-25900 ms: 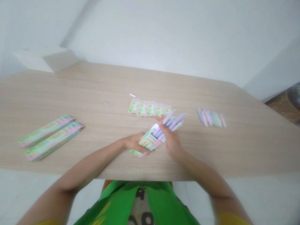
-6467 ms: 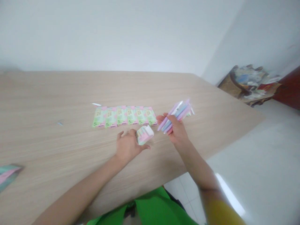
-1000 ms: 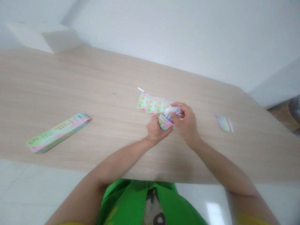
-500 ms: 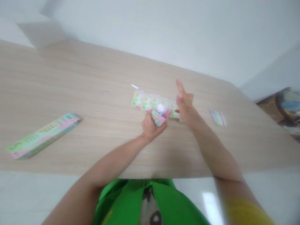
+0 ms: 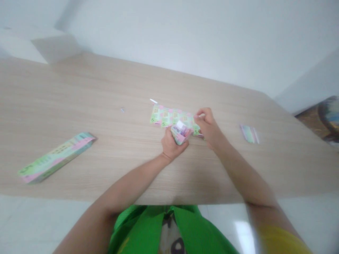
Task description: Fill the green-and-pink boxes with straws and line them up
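My left hand point(image 5: 169, 145) is wrapped round a small green-and-pink box point(image 5: 179, 139); its upper end stands open and purple-and-white contents show inside. Just to the right, over the end of a row of flat green-and-pink boxes point(image 5: 165, 118) marked "5", my right hand point(image 5: 210, 127) has its thumb and forefinger brought together. Whatever may be in that pinch is too small and blurred to name. The row lies on the table beyond both hands, and its right end is partly hidden by my right hand.
A long block of similar packaging point(image 5: 57, 158) lies on the wooden table point(image 5: 111, 155) at left. Small striped packets point(image 5: 249, 134) lie at right. A white sliver point(image 5: 153, 101) and a tiny scrap point(image 5: 122, 110) lie farther back. A white wall point(image 5: 180, 38) rises behind.
My right hand has gone from stretched fingers to a pinch, its fingertips lower, over the row's right end. My left hand still grips the box. The view has shifted slightly.
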{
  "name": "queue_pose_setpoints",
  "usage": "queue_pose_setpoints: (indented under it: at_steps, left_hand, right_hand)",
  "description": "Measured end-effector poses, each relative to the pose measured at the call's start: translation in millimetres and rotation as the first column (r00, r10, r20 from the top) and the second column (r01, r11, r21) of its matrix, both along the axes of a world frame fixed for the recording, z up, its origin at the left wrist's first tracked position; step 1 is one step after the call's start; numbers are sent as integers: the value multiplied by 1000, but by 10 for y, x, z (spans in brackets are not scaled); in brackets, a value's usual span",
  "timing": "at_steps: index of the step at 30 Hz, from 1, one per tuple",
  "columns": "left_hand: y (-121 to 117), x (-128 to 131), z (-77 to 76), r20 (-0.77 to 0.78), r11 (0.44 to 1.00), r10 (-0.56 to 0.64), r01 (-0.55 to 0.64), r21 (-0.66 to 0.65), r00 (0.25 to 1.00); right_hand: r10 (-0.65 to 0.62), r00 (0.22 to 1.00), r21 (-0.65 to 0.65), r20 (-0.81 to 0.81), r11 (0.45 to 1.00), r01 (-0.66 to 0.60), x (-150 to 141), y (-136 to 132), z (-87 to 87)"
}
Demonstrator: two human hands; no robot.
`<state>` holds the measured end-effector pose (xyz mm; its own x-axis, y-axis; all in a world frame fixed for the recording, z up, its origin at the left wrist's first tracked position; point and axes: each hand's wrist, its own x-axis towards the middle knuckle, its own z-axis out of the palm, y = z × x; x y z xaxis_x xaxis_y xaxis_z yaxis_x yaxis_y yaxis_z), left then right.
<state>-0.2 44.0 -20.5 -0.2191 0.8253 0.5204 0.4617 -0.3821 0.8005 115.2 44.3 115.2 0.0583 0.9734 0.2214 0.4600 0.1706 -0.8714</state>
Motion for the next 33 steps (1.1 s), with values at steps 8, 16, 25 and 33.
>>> queue_pose_setpoints:
  at_steps: [8,16,25,33]
  left_hand:
    - [-22,2,-3,104,998,-64,63,12,992]
    - [-75,-1,40,91,999,-41,39,22,995]
    - [-67,9,-18,40,996,-88,87,32,995]
    - [-65,42,-21,103,990,-138,133,48,985]
  right_hand:
    - [69,994,119,-89,991,-58,4,-638,-109]
    - [159,983,140,-94,979,-145,4,-548,-138]
    - [185,983,106,-24,978,-181,83,-618,80]
    - [202,979,11,-34,979,-202,184,-593,89]
